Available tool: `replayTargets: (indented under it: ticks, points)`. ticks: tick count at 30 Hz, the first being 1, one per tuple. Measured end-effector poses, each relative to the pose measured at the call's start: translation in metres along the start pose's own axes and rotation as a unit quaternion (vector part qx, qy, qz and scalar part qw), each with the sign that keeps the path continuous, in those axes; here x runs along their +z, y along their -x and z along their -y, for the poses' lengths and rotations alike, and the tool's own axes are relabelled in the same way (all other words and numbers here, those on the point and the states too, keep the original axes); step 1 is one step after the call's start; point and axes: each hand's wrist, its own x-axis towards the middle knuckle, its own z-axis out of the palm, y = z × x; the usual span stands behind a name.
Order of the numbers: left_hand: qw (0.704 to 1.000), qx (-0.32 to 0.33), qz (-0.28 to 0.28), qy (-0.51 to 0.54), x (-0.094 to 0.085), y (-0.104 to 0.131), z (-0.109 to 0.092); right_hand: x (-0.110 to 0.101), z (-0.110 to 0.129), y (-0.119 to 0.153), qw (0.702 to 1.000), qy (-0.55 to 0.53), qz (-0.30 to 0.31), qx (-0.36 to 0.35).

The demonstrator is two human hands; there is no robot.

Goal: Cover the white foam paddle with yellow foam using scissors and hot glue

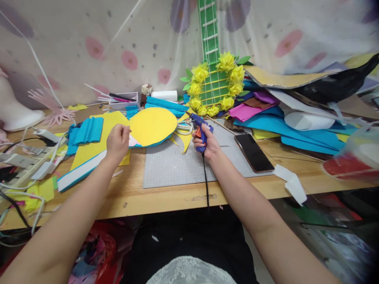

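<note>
My right hand [207,142] is wrapped round a blue glue gun [201,128] with an orange trigger, its nozzle pointing up and to the left, its black cord hanging over the table edge. My left hand [117,141] is closed at the left end of a yellow oval piece [154,125] with a blue edge; what its fingers pinch, if anything, is too small to name. A long white strip with blue edges [81,170] runs from beneath my left wrist toward the lower left. Scissors [185,127] with pale handles lie between the oval and the glue gun.
A grey cutting mat [166,169] lies in the middle, with a black phone [254,153] on its right. Behind stands a green guitar shape [211,39] with yellow flowers. Coloured paper [308,128] is piled at right; a power strip [17,173] and cables lie at left.
</note>
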Motion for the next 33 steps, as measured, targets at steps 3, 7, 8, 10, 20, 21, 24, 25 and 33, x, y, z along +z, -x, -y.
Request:
replayTargets:
  ticks: [3,7,8,10,20,21,24,25,33]
  points:
    - [0.997,-0.002,0.079,0.003,0.009,-0.004,-0.017,0.0,0.0,-0.001,1.0,0.006,-0.009,0.002]
    - [0.979,0.085,0.187,0.003,0.024,-0.004,-0.033,-0.002,0.0,-0.003,1.0,0.013,-0.018,0.0]
    - [0.971,0.106,0.213,0.002,0.027,-0.004,-0.034,-0.003,0.001,-0.003,1.0,0.018,-0.017,-0.002]
    - [0.959,0.128,0.252,0.01,0.032,-0.006,-0.033,-0.004,0.001,-0.004,0.999,0.028,-0.015,-0.006]
    - [0.945,0.11,0.294,0.095,0.034,-0.013,-0.012,-0.002,0.001,-0.002,0.999,0.027,-0.016,-0.012]
    - [0.944,0.105,0.296,0.101,0.034,-0.012,-0.012,-0.002,0.001,-0.002,0.999,0.037,-0.019,-0.016]
    - [0.94,0.087,0.306,0.124,0.035,-0.012,-0.013,-0.003,-0.001,-0.001,0.991,0.12,-0.014,-0.054]
    - [0.938,0.078,0.31,0.135,0.036,-0.012,-0.013,-0.003,-0.002,-0.001,0.984,0.163,-0.005,-0.072]
    - [0.921,0.031,0.341,0.187,0.037,-0.019,-0.007,0.0,-0.022,0.004,0.832,0.539,-0.004,-0.132]
